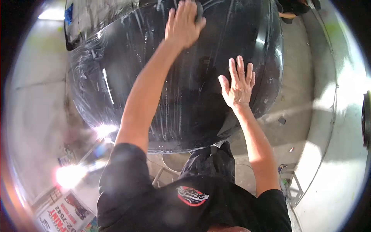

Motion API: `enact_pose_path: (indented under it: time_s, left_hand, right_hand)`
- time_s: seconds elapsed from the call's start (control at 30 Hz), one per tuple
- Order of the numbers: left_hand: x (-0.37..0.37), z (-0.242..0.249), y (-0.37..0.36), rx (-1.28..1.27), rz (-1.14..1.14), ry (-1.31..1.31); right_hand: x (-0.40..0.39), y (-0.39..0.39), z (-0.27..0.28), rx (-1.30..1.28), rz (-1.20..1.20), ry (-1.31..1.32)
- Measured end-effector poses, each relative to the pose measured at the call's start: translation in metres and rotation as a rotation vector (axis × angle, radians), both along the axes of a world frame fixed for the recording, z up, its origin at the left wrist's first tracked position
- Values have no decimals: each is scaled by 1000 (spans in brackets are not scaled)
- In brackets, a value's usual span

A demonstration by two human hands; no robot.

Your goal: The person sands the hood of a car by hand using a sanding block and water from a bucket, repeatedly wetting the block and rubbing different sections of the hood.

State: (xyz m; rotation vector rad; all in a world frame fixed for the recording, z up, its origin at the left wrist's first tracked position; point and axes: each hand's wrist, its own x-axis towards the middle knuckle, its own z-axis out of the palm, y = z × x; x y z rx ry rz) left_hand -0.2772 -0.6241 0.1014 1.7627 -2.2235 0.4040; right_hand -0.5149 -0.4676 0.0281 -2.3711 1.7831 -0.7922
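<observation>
Head view: at the lower left of the frame a printed poster (65, 212) lies on the floor beside a bright glare spot. Filling the upper middle of the frame is a large black car panel (116, 85), glossy, curved and wet, streaked with pale smears and water runs; it sits raised above the concrete floor (305, 77). The left hand (183, 25), at the top centre of the frame, presses down on the panel with its fingers curled over a small dark pad (199, 11), most of which is hidden under the hand. Further right, the right hand (237, 83) lies flat on the panel near its right edge, fingers spread wide, holding nothing. Below, at the bottom centre, the person's black shirt (193, 208) shows a red logo. At the lower right a metal stand (295, 189) rests on the floor.
</observation>
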Motion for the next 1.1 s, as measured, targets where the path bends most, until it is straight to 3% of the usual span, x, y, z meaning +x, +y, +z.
enact_pose_path:
  time_s: [0.07,0.17,0.23,0.33,0.37,0.43,0.53,0.6,0.67,0.8,0.87,0.9,0.97,1.0,1.03,1.1]
  left_hand:
    - [-5,3,-62,109,83,-12]
    - [-17,8,-35,105,102,-16]
    - [-24,-6,56,30,-55,129]
    - [-45,-3,238,483,-64,58]
    - [-45,-26,293,574,-80,-35]
    - [-24,-78,359,493,-117,-33]
    - [-35,-27,286,667,-72,-44]
    - [-42,-9,201,371,-15,64]
    - [-44,-5,101,184,-80,51]
    - [-55,-10,-75,-133,16,-22]
    - [-67,6,-102,25,107,54]
    - [-73,8,-101,128,146,83]
    - [-68,-11,-64,-104,21,-3]
    - [-81,0,-17,90,40,52]
    - [-95,8,33,200,33,91]
    - [-117,2,138,412,71,25]
  right_hand:
    - [0,0,0,26,-7,-6]
    - [0,3,2,9,-10,-27]
    - [0,1,1,-17,-8,-46]
    - [-3,0,-6,-26,-10,-53]
    - [-1,1,-4,-16,-19,-45]
    - [1,2,-2,1,-36,-25]
    - [1,2,-1,4,-24,-39]
    - [0,2,1,-10,-8,-39]
    - [-2,1,6,26,4,-12]
    - [-5,-1,2,34,50,-42]
    - [-11,1,4,91,86,-43]
    - [-15,1,3,70,119,-55]
    - [-35,-8,-8,79,251,-345]
    - [-48,-16,-11,84,320,-492]
    - [-72,-27,0,43,278,-295]
    - [-111,-54,4,82,143,-270]
